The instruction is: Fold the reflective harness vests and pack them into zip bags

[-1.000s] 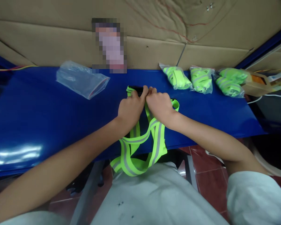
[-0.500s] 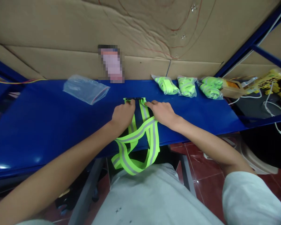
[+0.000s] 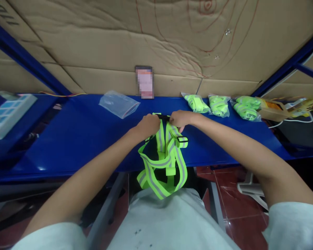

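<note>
Both my hands grip the top of a lime-yellow reflective strap harness (image 3: 151,170) with a grey stripe along its bands. My left hand (image 3: 150,125) is closed on it left of a black buckle (image 3: 165,117). On the buckle's other side, my right hand (image 3: 181,119) has its fingers closed on the harness, the fingertips partly hidden. Loops of strap hang over the table's front edge towards my lap. A black slider (image 3: 182,139) shows on the strap just below my right hand.
On the blue table (image 3: 80,139), a clear zip bag (image 3: 119,105) lies behind my left hand. Several bagged lime harnesses (image 3: 219,105) line the back right, beside a cardboard box (image 3: 273,110). A blurred-out phone-like panel (image 3: 145,82) leans on the cardboard wall (image 3: 99,80).
My right hand has moved inward, closer to the left hand at the buckle. More strap and the black slider now show below. The camera view has shifted left.
</note>
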The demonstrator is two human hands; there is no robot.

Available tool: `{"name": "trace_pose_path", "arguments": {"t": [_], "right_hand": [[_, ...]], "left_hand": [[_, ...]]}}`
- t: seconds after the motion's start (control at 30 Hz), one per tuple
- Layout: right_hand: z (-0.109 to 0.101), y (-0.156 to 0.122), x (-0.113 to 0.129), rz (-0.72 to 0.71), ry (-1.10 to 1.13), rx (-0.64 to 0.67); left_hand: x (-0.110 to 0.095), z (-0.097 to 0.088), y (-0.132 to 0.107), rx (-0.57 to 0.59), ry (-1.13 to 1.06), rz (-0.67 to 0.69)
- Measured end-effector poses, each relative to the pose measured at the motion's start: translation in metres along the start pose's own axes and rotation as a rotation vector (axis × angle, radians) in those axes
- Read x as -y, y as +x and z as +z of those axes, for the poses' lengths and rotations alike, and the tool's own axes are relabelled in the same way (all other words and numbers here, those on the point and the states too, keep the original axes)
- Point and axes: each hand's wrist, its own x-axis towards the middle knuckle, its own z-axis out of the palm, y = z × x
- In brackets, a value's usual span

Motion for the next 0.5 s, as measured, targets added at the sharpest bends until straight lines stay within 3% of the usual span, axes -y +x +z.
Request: {"name": "trace_pose_path", "arguments": {"t": [0.27, 0.5], "right_hand": [[0.029, 0.004, -0.022, 0.133, 0.111, -0.237], [0.051, 0.031, -0.042, 0.034, 0.324, -0.418]], "left_hand": [[0.01, 0.018, 0.009, -0.171, -0.312, -0.098], [0.022, 0.034, 0.025, -0.236, -0.553, -0.222]]}}
